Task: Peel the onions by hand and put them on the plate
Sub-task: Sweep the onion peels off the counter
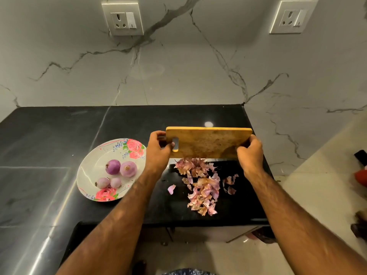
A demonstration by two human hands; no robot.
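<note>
Steeply tilted wooden cutting board [208, 142] over black countertop [49, 145], veined marble wall [198, 66] with sockets [122, 19] behind.

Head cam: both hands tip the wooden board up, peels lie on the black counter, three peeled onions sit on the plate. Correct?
The count is wrong: the head view shows four peeled onions on the plate, not three. The left hand and right hand do tip the wooden board up; peels lie on the black counter.
</note>
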